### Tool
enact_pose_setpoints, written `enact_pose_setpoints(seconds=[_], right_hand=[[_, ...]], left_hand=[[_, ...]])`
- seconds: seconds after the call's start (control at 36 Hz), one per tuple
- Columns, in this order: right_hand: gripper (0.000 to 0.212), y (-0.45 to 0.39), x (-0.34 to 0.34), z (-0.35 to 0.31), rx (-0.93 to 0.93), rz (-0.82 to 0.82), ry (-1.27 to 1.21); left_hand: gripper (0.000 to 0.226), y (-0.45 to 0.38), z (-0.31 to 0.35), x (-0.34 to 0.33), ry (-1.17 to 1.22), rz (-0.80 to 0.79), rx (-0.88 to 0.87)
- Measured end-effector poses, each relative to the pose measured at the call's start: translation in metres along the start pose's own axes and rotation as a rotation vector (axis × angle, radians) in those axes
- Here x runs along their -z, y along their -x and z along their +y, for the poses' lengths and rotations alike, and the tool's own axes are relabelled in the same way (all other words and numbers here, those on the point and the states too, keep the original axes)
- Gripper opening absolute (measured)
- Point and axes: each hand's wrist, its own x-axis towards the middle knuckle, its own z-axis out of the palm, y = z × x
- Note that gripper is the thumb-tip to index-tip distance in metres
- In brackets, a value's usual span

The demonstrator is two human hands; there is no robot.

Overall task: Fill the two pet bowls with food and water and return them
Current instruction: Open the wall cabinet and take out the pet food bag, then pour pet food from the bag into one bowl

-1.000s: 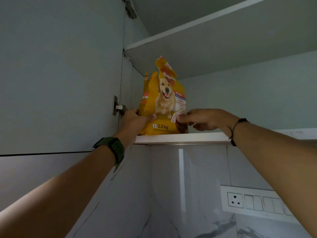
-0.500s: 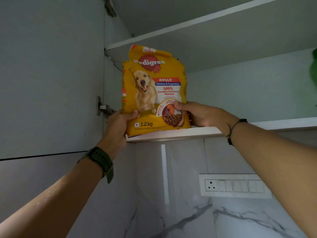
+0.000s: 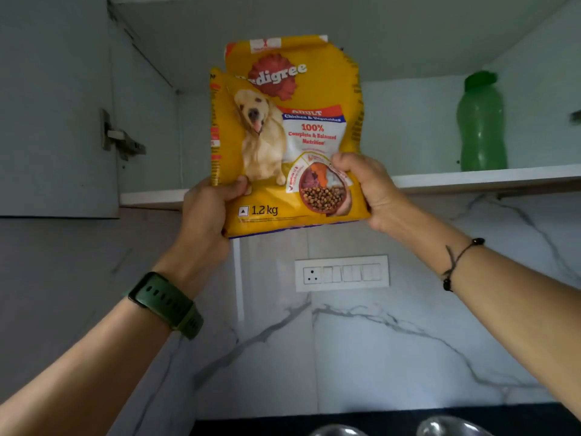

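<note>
I hold the yellow dog food bag (image 3: pixel 292 136) up in the air with both hands, in front of the open cupboard shelf (image 3: pixel 471 177). My left hand (image 3: pixel 209 212) squeezes its bottom left corner and my right hand (image 3: pixel 367 190) squeezes its bottom right side, fingers curled tight on the bag. A green bottle (image 3: pixel 481 121) stands on the shelf, and two shiny bowls (image 3: pixel 446 429) peek up at the very bottom on the dark counter.

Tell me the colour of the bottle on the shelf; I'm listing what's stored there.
Green, cap included; the bottle shows in the head view.
</note>
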Motion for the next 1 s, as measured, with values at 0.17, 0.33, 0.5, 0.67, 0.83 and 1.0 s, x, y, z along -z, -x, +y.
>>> enact_pose_setpoints(seconds=[0.17,0.33,0.5,0.67,0.83,1.0], right_hand=[[0.035,0.093,0.042,0.025,-0.057,0.09,-0.026],[0.044,0.187,0.087,0.063,-0.285,0.13,0.091],[0.047,0.263,0.115,0.101,-0.578,0.143,0.123],[0.049,0.311,0.132,0.137,-0.686,0.292,0.159],[0.06,0.33,0.145,0.157,-0.768,0.296,0.233],[0.053,0.327,0.159,0.178,-0.838,0.314,0.322]], left_hand=[[0.013,0.077,-0.05,-0.016,0.005,0.038,0.117],[0.012,0.167,-0.122,-0.019,0.019,0.075,0.304],[0.011,0.244,-0.167,-0.018,0.032,0.128,0.462],[0.019,0.291,-0.212,-0.01,0.04,0.185,0.592],[0.021,0.323,-0.253,-0.004,0.071,0.164,0.684],[0.026,0.331,-0.288,-0.003,0.135,0.179,0.796]])
